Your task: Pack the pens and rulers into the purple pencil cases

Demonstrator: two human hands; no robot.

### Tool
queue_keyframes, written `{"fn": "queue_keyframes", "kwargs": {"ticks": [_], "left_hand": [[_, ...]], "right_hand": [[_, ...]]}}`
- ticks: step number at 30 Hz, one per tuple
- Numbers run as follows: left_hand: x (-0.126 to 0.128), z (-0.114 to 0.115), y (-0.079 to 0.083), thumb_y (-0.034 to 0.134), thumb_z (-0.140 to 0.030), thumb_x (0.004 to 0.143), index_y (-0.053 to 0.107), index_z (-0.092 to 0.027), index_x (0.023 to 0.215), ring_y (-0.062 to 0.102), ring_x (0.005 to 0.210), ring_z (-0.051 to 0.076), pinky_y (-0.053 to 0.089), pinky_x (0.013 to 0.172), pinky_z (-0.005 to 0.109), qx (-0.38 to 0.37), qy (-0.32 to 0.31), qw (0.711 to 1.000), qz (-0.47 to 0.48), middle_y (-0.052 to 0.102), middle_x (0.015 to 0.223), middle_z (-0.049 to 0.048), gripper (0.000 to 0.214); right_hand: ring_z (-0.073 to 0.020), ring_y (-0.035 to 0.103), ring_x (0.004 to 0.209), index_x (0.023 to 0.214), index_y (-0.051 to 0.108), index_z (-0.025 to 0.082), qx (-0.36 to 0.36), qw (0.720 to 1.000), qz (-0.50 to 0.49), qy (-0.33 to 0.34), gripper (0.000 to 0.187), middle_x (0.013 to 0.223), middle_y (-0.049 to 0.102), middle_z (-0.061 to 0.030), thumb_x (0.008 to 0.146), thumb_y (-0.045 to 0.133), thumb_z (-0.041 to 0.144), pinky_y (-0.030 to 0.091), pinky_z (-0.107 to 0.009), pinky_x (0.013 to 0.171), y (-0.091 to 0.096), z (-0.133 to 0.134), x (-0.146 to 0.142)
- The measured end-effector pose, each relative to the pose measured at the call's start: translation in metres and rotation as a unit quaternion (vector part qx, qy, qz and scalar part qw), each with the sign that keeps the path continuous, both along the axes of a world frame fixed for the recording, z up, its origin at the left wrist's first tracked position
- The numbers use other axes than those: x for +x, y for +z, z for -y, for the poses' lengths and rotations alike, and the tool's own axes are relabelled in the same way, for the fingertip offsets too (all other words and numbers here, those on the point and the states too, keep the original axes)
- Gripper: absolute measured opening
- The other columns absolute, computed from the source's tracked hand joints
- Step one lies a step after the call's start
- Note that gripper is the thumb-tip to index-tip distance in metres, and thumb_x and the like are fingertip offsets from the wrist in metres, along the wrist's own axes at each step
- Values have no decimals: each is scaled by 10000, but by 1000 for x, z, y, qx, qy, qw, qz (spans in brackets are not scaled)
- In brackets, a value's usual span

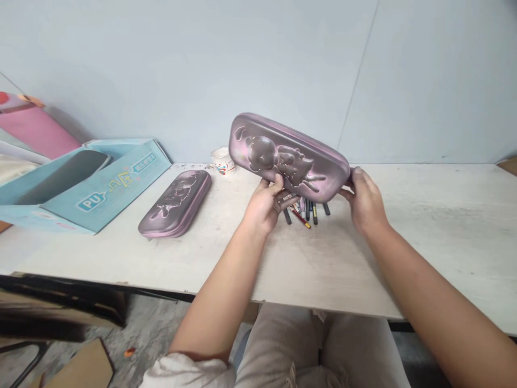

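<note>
Here both hands hold a purple pencil case (pixel 288 156) clear of the pale surface (pixel 424 215), tilted so that its end by the right hand sits lower than the other. The left hand (pixel 264 203) grips it from below near the middle, thumb pressed on the embossed front (a raised cartoon figure) and the other fingers (pixel 289 201) curled underneath. The right hand (pixel 364 200) clasps the case's lower end, its fingers (pixel 357 173) wrapped round the rim. Just beneath the case, between the two sets of fingers, a small heap of pens and pencils (pixel 306 211) lies on the surface, partly hidden by the left fingers. Well out beyond the left hand a second case (pixel 175 203) of the same kind lies flat, with an open blue box (pixel 121 180) farther that way. A paper cup (pixel 223 160) stands behind the left fingers, near the wall.
</note>
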State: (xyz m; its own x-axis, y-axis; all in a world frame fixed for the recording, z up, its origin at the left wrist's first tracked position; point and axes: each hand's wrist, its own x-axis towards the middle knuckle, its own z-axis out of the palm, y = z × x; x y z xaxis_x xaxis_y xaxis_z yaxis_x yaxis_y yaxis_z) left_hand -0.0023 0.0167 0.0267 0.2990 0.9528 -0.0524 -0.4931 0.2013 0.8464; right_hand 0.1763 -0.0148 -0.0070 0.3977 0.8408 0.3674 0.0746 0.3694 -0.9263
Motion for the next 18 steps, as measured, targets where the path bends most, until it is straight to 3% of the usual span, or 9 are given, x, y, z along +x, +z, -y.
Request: {"fn": "queue_keyframes", "kwargs": {"ticks": [5, 9, 14, 18], "left_hand": [[3, 2, 4, 677, -410, 706, 495, -204, 1034, 640, 835, 201, 513, 781, 386, 18, 29, 999, -29, 642, 892, 54, 428], [8, 4, 4, 696, -498, 647, 473, -187, 1082, 631, 876, 233, 520, 755, 376, 25, 56, 998, -27, 634, 909, 80, 579], [6, 3, 0, 742, -430, 612, 402, -210, 1149, 627, 893, 219, 534, 726, 354, 48, 98, 992, -61, 617, 994, 72, 673], [5, 2, -2, 716, -429, 639, 452, -210, 1110, 635, 817, 184, 530, 685, 310, 73, 84, 992, -65, 632, 973, 51, 582]], "right_hand": [[-148, 536, 830, 880, 505, 229, 24, 990, 129, -53, 255, 854, 553, -11, 825, 460, 474, 447, -305, 744, 16, 20, -10], [-154, 543, 822, 913, 481, 228, 24, 982, 186, 24, 253, 920, 549, -17, 761, 569, 410, 452, -311, 722, 18, 26, -24], [-146, 543, 820, 891, 458, 230, -1, 985, 149, 90, 274, 927, 527, -4, 736, 598, 408, 462, -309, 716, 18, 25, -25], [-139, 542, 797, 857, 481, 218, -17, 989, 121, 76, 243, 865, 538, 5, 734, 595, 394, 465, -301, 704, 17, 19, -16]]}}
